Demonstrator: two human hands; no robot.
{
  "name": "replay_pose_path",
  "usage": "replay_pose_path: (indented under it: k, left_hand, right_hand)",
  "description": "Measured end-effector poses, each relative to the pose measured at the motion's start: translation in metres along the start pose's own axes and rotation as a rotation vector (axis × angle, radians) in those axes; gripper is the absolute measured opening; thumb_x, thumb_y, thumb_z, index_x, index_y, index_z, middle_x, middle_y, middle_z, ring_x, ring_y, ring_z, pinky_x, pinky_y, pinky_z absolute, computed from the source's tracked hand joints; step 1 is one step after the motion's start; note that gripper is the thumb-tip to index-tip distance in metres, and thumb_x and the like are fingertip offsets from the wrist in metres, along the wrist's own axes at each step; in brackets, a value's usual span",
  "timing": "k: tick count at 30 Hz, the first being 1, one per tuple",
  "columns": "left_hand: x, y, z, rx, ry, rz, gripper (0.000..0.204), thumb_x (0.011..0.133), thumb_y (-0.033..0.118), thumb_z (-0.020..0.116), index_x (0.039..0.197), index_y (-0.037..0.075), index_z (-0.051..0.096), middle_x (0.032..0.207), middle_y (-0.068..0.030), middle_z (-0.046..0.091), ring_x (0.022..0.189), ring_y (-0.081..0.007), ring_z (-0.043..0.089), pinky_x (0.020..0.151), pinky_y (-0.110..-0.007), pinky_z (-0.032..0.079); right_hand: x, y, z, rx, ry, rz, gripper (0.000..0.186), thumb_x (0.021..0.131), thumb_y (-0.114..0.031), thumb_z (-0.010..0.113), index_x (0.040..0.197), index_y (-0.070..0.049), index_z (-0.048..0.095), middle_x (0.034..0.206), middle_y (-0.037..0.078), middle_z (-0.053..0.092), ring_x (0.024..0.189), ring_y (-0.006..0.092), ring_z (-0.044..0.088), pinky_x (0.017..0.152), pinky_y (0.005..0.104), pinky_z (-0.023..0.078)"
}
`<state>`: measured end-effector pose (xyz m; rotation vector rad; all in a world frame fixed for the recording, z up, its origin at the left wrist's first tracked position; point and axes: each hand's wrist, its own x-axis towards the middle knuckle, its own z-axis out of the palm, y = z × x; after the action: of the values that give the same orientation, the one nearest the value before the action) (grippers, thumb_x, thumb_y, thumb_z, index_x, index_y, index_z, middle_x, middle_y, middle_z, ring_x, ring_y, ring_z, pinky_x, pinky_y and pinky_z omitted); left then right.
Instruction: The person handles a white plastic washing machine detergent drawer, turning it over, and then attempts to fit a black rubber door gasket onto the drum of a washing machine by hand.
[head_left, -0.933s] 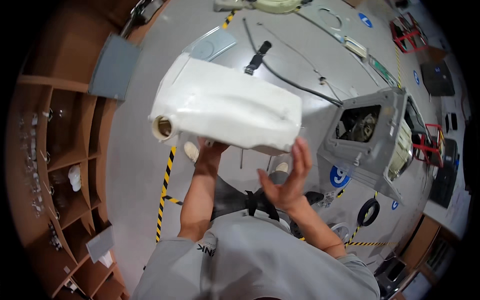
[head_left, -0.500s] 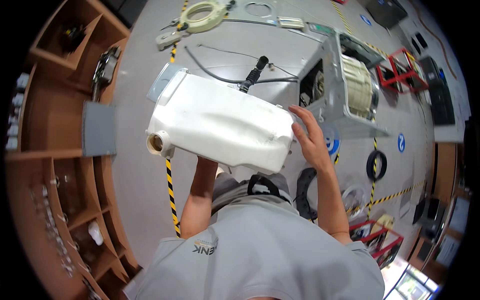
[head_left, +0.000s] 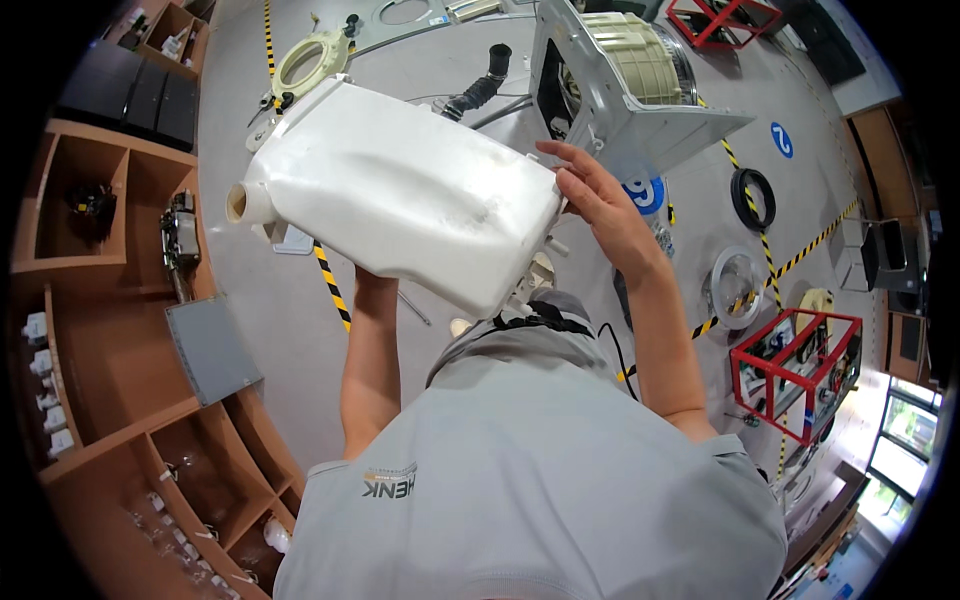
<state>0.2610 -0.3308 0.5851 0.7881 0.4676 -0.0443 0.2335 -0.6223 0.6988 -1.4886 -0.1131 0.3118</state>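
Note:
A white plastic box, which looks like a washing machine's detergent dispenser housing, is held tilted in front of my body. A short round spout juts from its left end. My left hand bears it from beneath; the fingers are hidden behind the box. My right hand grips its right end, with thumb and fingers at the edge. Beyond the box, a black corrugated hose lies near a grey washing machine cabinet with a cream tub in it.
On the left stands a brown wooden shelf unit with parts in its compartments. A cream ring lies on the far floor. To the right are a black rubber ring, a clear door ring and a red-framed rack.
The box and both hands have moved a little left in the picture. My view has turned, so the washing machine cabinet sits higher and the shelves show more. Both hands stay on the box.

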Motion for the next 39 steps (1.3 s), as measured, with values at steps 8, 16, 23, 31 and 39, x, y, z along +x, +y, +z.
replay_pose_path:
  k: [8,16,23,31,39]
  left_hand:
    - [0.003,0.001,0.011,0.058,-0.001,0.004,0.06,0.094,0.052,0.042,0.136,0.009,0.046,0.133,-0.0117,0.053,0.121,-0.0308,0.052,0.098,-0.052,0.044]
    - [-0.001,-0.004,0.016,0.066,0.036,-0.018,0.06,0.095,0.051,0.042,0.136,0.007,0.045,0.134,-0.0121,0.053,0.123,-0.031,0.05,0.099,-0.051,0.044]
    - [0.009,-0.002,0.02,0.115,0.06,-0.046,0.06,0.096,0.05,0.042,0.137,0.005,0.045,0.134,-0.0125,0.052,0.124,-0.0312,0.049,0.099,-0.051,0.043]
    - [0.005,-0.03,0.007,-0.073,-0.141,-0.327,0.061,0.097,0.049,0.042,0.137,0.003,0.044,0.136,-0.0131,0.051,0.126,-0.0312,0.047,0.101,-0.05,0.041]
    - [-0.035,-0.058,0.009,0.003,-0.389,-0.577,0.055,0.099,0.05,0.031,0.134,0.011,0.048,0.128,-0.0194,0.054,0.122,-0.0363,0.048,0.103,-0.053,0.038]
  right_hand:
    - [0.0,-0.004,-0.007,-0.007,0.002,0.085,0.054,0.095,-0.044,0.052,0.129,-0.002,0.053,0.114,0.005,0.061,0.102,0.0117,0.054,0.088,0.0267,0.042]
    - [0.008,0.018,-0.019,0.096,-0.251,0.243,0.072,0.079,-0.047,0.068,0.128,0.003,0.052,0.113,0.011,0.062,0.105,0.0167,0.056,0.096,0.0278,0.038]
    - [0.01,0.028,-0.008,0.292,-0.272,0.257,0.068,0.08,-0.039,0.069,0.129,0.004,0.049,0.117,0.011,0.06,0.107,0.0156,0.056,0.097,0.0273,0.039]
    - [0.005,0.073,0.005,0.474,0.014,0.301,0.068,0.085,-0.031,0.069,0.134,0.005,0.039,0.122,0.014,0.056,0.109,0.0154,0.057,0.093,0.0275,0.046]
    - [-0.002,0.094,-0.007,0.727,0.339,0.329,0.051,0.091,-0.033,0.063,0.13,-0.005,0.046,0.122,0.007,0.058,0.109,0.0152,0.058,0.084,0.0283,0.051]
